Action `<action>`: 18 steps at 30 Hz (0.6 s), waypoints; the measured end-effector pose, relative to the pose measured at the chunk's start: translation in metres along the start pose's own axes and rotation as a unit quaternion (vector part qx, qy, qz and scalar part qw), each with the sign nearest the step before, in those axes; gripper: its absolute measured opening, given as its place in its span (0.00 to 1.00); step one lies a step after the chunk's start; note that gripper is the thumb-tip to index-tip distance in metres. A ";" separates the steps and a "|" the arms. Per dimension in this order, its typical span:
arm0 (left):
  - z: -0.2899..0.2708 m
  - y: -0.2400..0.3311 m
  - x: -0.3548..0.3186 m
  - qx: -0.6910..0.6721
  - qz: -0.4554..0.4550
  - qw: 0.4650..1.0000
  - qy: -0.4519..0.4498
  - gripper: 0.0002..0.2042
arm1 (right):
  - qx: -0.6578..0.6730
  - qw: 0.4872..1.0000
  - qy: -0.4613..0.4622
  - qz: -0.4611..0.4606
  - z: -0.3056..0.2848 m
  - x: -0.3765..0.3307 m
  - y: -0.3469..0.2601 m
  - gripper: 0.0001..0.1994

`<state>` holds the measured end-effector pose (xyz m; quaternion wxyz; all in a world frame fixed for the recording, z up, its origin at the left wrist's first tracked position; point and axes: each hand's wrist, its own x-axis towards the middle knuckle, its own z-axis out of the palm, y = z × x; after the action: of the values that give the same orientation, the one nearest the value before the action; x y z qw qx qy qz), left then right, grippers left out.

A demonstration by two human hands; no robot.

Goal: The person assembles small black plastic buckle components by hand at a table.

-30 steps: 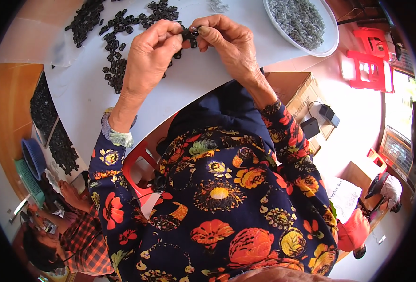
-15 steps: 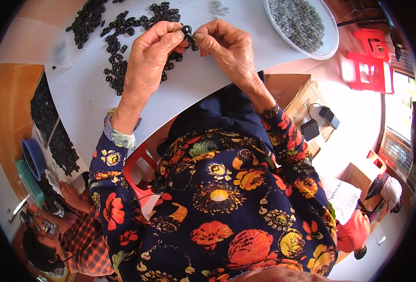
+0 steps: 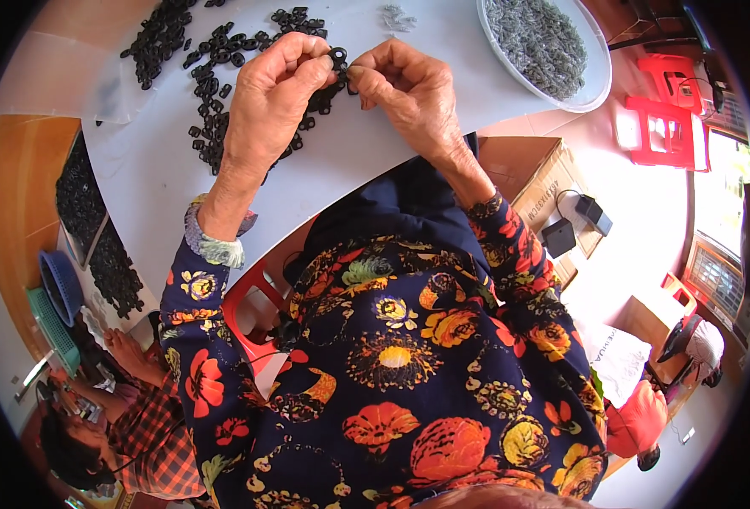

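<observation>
Left hand (image 3: 269, 93) and right hand (image 3: 409, 89) met above worktop (image 3: 349, 170), both pinched shut on 1 small black ring part (image 3: 338, 58) between fingertips. Part looked light, stiff, probably smooth; best gripped at rim. Loose black parts (image 3: 214, 59) lay beyond left hand. White dish (image 3: 599, 81) with grey pieces stood beyond right hand. Nothing blocked hands.

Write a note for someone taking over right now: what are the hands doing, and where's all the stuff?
Left hand: pinching a small black ring part at its fingertips.
Right hand: fingertips meeting the same part from the other side.
Black parts pile: loose on the white table, beyond the left hand.
White dish: far right, full of small grey pieces.
Done: cannot tell how many.
Left: most black parts lie loose.
</observation>
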<state>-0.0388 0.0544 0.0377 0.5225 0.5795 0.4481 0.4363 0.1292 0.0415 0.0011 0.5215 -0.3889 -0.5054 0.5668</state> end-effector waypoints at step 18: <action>0.004 -0.001 0.004 0.198 0.069 0.975 -0.068 0.08 | 0.042 0.999 0.004 -0.008 -0.004 0.003 0.001 0.05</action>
<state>-0.0343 0.0576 0.0361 0.3948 0.7295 0.4479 0.3335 0.1323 0.0448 -0.0007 0.5440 -0.3651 -0.4821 0.5817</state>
